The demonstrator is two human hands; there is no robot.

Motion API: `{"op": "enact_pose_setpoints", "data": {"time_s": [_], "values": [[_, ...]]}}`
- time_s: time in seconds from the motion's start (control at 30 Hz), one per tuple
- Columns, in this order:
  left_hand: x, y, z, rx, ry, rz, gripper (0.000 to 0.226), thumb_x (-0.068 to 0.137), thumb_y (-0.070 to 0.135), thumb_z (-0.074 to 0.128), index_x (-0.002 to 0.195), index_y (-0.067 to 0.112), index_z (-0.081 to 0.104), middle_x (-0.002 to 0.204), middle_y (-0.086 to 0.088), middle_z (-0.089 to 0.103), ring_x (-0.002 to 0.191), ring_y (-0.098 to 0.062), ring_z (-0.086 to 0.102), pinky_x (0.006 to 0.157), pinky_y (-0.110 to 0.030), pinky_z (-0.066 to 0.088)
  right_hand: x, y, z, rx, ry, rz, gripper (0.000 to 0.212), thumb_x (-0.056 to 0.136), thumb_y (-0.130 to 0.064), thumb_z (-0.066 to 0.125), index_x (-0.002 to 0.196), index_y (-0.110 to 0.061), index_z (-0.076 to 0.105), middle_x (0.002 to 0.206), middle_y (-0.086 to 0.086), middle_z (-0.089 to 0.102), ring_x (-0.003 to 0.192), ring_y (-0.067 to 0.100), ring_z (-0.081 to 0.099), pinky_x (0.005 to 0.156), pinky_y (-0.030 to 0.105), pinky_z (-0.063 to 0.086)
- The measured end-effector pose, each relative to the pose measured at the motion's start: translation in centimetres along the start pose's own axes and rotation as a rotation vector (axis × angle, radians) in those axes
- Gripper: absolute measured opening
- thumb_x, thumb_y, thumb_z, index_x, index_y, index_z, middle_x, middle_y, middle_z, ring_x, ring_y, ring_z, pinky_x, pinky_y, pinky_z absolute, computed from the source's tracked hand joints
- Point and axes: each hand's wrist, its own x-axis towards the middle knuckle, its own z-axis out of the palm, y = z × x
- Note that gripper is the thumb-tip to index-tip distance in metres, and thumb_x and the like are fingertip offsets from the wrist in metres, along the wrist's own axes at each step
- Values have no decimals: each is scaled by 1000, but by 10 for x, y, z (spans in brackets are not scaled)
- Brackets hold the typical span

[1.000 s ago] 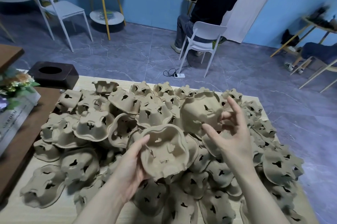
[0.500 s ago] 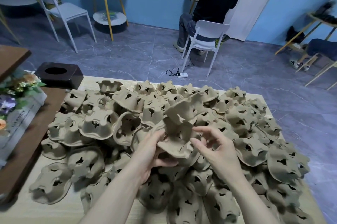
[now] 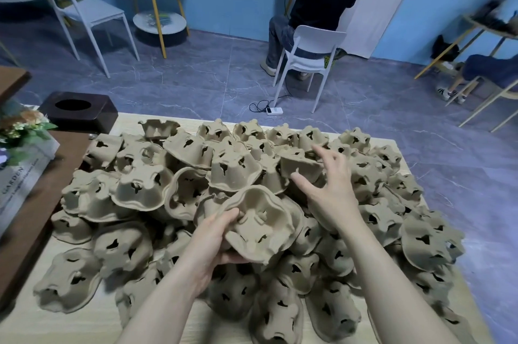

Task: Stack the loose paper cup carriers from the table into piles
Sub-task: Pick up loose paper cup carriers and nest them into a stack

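Left hand [image 3: 213,242] grips a tan moulded-pulp cup carrier [image 3: 259,227] by its rim, cavity up, above the heap on the pale wooden table [image 3: 92,324]. Right hand [image 3: 328,186] spread open, closing on another carrier [image 3: 301,165]. Light, stiffish, crushable: rims look like the safest hold.

We noted matt, rough moulded-pulp paper cup carriers [image 3: 238,170] on a pale, smooth wood-grain table [image 3: 70,327]; a smooth white plastic chair [image 3: 311,49]; glossy marbled floor tiles [image 3: 196,77].
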Motion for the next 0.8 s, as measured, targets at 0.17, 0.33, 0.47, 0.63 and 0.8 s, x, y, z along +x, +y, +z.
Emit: {"op": "enact_pose_setpoints", "data": {"time_s": [0.17, 0.33, 0.47, 0.63, 0.8], "values": [[-3, 8, 0, -44, 9, 44, 21, 99, 25, 51, 104, 14, 68, 88, -10, 76, 73, -21, 73, 52, -39, 58, -3, 18, 6, -174, -53, -25, 22, 83, -20, 71, 104, -25, 70, 104, -7, 64, 109, 20, 48, 94, 45, 43], [-4, 11, 2, -98, 12, 98, 25, 99, 33, 49, 110, 22, 69, 94, -4, 77, 79, -19, 74, 57, -42, 59, -20, 8, -4, -28, 150, -179, 13, 82, -17, 70, 89, -28, 73, 87, -22, 66, 92, 11, 54, 82, 50, 47], [-6, 11, 10, -118, 20, 139, 26, 100, 35, 47, 113, 25, 68, 97, -2, 77, 88, -20, 74, 64, -44, 61, -44, -23, -15, 78, 265, -426, 13, 86, -22, 66, 96, -20, 74, 88, -15, 67, 90, 17, 58, 75, 49, 46], [-7, 13, 17, -102, 14, 218, 26, 102, 35, 44, 112, 29, 67, 102, 1, 76, 95, -20, 73, 77, -53, 60, -70, -38, -7, -37, 315, -627, 14, 87, -18, 70, 97, -9, 76, 91, -6, 72, 90, 19, 60, 76, 41, 44], [-7, 10, 20, -28, -9, 252, 29, 104, 33, 39, 117, 27, 65, 97, -5, 77, 85, -19, 73, 75, -46, 61, -83, -40, 8, -106, 197, -663, 16, 86, -24, 74, 99, -14, 77, 93, -8, 71, 92, 17, 61, 74, 41, 46]]}}
